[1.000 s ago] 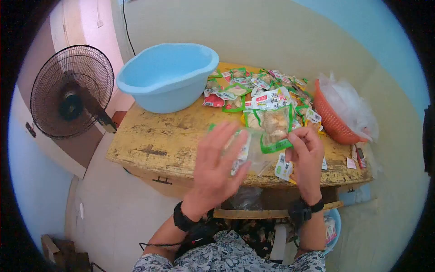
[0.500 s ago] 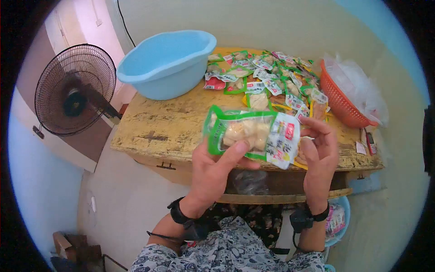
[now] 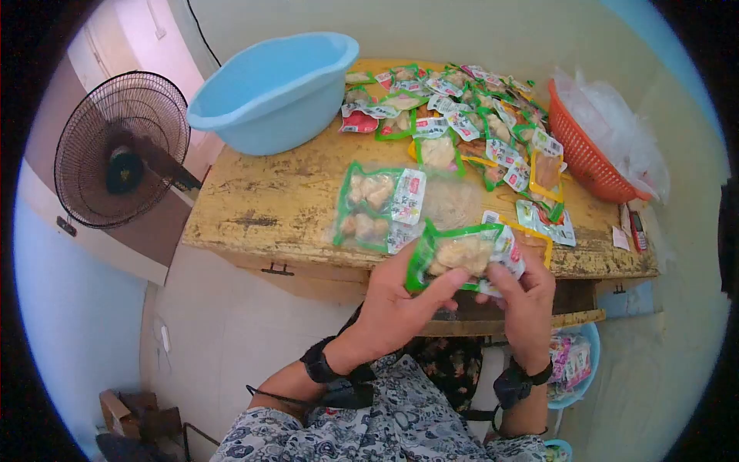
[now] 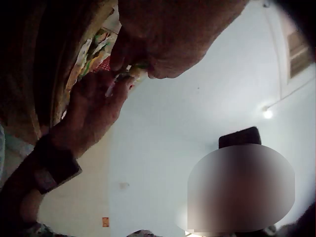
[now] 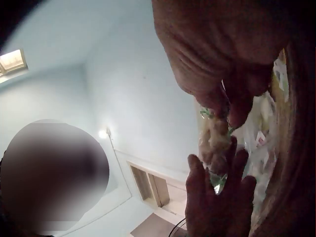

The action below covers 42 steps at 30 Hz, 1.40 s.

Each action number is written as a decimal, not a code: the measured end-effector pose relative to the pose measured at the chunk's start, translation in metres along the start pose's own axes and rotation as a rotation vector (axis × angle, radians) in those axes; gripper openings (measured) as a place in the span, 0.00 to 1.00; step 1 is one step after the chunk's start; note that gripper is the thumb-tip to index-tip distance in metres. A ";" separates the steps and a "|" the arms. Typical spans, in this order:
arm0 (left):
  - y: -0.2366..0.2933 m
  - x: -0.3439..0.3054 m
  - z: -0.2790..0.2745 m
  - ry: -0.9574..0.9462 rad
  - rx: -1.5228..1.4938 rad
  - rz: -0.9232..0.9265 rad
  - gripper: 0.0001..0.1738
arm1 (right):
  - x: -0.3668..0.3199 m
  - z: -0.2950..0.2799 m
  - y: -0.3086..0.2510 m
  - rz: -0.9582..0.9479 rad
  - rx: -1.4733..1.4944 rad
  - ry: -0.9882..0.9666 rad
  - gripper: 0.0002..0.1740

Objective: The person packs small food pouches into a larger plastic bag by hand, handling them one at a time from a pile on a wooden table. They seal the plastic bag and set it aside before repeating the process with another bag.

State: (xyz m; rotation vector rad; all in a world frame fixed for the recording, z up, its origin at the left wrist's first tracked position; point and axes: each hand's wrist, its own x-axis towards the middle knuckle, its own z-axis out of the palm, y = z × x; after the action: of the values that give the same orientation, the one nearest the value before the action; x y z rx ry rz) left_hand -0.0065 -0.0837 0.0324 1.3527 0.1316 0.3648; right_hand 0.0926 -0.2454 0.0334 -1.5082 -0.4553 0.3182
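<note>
Both hands hold a clear food packet (image 3: 464,254) with green edges, pale chunks inside and a white label, above the table's front edge. My left hand (image 3: 396,304) grips its left end, thumb on top. The right hand (image 3: 530,304) pinches the label end. Fingers of both hands hide parts of the packet; in the right wrist view its pale contents (image 5: 215,138) show between the hands. Just behind, two similar packets (image 3: 372,191) lie one above the other on the table, with a clear plastic bag (image 3: 454,202) beside and overlapping them.
Many packets (image 3: 462,115) are heaped at the back of the worn yellow table (image 3: 262,200). A blue basin (image 3: 273,100) stands back left; a red basket (image 3: 585,150) with plastic bags leans back right, near a phone (image 3: 638,231). An open drawer (image 3: 531,319) juts below the hands.
The left hand, spread over the table a second ago, now grips a packet. Since half a second ago that packet has come lower and nearer, and the right hand has closed on its label end.
</note>
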 end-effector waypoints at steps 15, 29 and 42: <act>-0.011 0.050 -0.013 0.274 1.185 0.614 0.20 | 0.029 -0.025 0.028 -0.087 0.061 0.301 0.11; -0.017 0.041 -0.007 0.285 0.834 0.669 0.06 | 0.022 0.021 0.028 0.040 0.215 0.229 0.09; -0.021 0.037 -0.001 0.212 0.854 0.734 0.08 | 0.038 0.044 0.035 -0.124 0.081 0.331 0.07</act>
State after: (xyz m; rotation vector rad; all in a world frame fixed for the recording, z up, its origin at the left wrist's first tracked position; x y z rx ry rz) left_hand 0.0311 -0.0740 0.0160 2.1883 -0.0550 1.1632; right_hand 0.1078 -0.1865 0.0020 -1.4135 -0.2675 -0.0124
